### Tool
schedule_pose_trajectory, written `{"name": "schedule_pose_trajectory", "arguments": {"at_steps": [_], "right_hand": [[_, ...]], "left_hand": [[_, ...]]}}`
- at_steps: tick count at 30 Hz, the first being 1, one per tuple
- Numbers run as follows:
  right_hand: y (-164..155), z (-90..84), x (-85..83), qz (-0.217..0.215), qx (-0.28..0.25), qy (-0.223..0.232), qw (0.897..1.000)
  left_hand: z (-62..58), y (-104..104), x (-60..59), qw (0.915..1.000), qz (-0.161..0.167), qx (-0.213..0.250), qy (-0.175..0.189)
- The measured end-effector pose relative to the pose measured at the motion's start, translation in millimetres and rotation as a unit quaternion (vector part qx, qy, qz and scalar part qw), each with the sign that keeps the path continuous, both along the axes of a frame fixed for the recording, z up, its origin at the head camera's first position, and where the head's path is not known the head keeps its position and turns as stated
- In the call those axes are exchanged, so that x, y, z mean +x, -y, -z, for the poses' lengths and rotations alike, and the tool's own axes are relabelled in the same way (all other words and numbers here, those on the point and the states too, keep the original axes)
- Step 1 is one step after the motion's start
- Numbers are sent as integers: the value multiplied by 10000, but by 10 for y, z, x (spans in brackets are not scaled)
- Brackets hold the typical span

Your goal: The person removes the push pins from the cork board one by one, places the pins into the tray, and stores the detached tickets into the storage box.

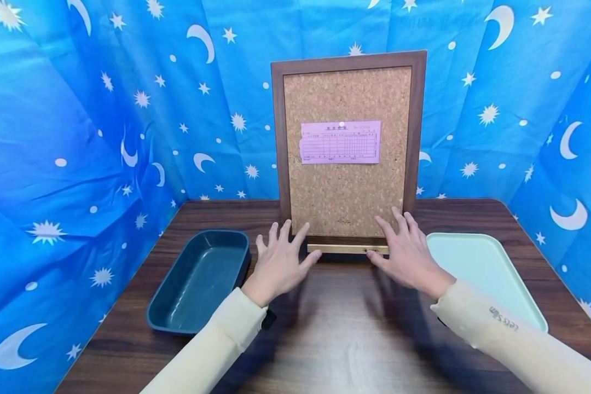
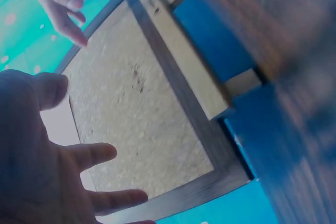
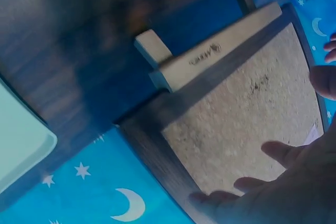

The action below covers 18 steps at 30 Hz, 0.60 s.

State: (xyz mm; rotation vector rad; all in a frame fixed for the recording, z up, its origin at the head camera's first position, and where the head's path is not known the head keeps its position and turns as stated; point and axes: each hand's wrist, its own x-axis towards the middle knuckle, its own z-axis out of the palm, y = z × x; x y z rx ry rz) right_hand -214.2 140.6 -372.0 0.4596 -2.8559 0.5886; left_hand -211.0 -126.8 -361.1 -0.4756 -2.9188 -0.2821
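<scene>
Both hands, left (image 1: 278, 262) and right (image 1: 409, 257), were spread wide, empty, near the corkboard (image 1: 347, 191); judged stiff, light, best gripped by its side frame

Both arms reach forward over the middle of the tabletop, cream sleeves down to the wrists, palms facing down and away. The left hand (image 1: 279, 261) has its fingers straight and spread, thumb angled out to the right, holding nothing. The right hand (image 1: 407, 254) mirrors it near the far middle of the tabletop, fingers straight and slightly fanned, thumb pointing inward toward the left hand, the two hands apart and level with each other.
</scene>
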Motion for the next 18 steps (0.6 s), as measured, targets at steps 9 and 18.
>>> {"name": "schedule_pose_trajectory", "arguments": {"at_steps": [9, 18], "right_hand": [[26, -260, -289, -130, -454, -296, 9984], [174, -572, -570, 68, -913, -317, 9953]], "left_hand": [[-272, 4, -334, 9991, -195, 349, -108], [-628, 49, -757, 9910, -255, 1306, 169]]}}
